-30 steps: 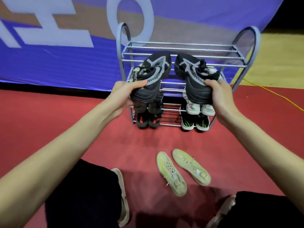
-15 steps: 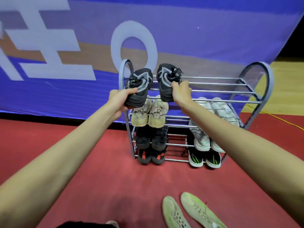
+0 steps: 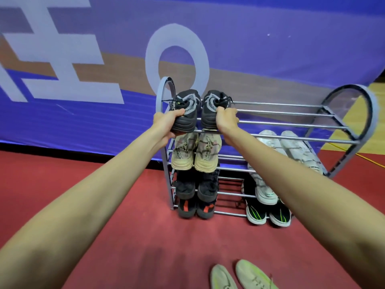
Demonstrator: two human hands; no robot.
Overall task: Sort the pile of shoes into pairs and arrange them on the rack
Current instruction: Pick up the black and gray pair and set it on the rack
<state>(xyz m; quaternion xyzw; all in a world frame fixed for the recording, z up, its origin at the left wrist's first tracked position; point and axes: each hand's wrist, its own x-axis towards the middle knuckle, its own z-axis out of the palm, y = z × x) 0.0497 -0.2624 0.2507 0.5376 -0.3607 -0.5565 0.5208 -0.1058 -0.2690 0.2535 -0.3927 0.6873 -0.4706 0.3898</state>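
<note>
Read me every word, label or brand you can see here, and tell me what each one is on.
"SCAPRO": side of the right beige shoe on the second shelf.
Left beige shoe: similar print, partly readable only.
Left black shoe: tongue lettering too blurred.
Banner: large white "O" and cropped letter shapes, no whole word.

Even, fairly bright indoor light falls from above, leaving only faint soft shadows on the red matte floor (image 3: 129,243) at lower centre. Wide-angle distortion bows the purple fabric banner (image 3: 270,38) and stretches both forearms toward the lower corners; detail is slightly soft throughout.
</note>
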